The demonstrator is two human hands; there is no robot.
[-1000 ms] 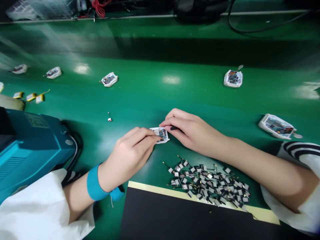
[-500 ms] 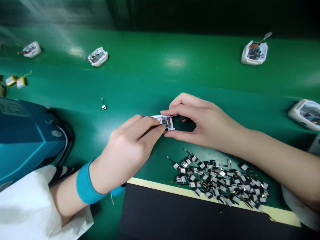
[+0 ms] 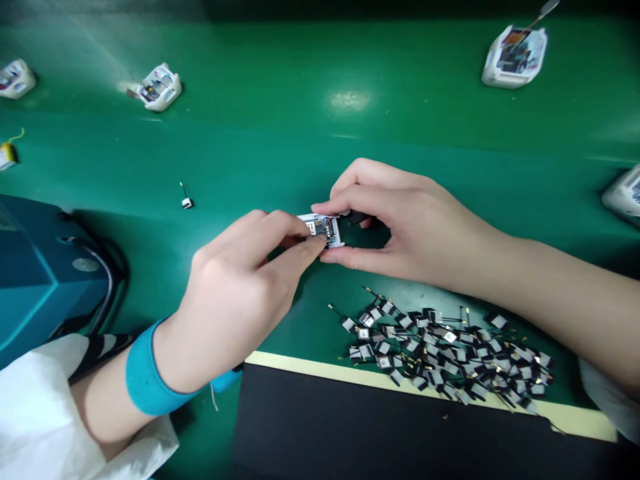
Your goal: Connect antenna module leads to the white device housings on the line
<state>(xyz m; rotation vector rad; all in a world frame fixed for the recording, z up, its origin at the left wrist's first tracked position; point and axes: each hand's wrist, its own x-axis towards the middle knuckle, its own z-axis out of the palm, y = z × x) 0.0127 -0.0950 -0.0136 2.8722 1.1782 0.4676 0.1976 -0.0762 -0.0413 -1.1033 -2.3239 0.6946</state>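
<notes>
A small white electronic device (image 3: 325,229), its case open and circuit board showing, is between my hands at the middle of the head view. My right hand (image 3: 400,220) grips its right part by the edges, with thumb below and fingers above. A dark piece, perhaps a strap or wire, shows beside those fingers. My left hand (image 3: 245,287), wearing a teal wristband (image 3: 150,373), is closed at the device's left end, thumb tip on the board. Its fingers cover that end, so any small part between them is hidden.
A pile of small black-and-silver antenna modules (image 3: 435,353) lies below my right hand, beside a black mat (image 3: 350,427). One loose module (image 3: 187,202) lies left. Other open white devices (image 3: 515,59) stand along the back. A teal machine (image 3: 45,273) with a black cable occupies the left.
The view has shifted slightly, so the back devices sit higher and farther outward. My left fingers have opened up a little around the device, showing more of the board. Both hands stay on it.
</notes>
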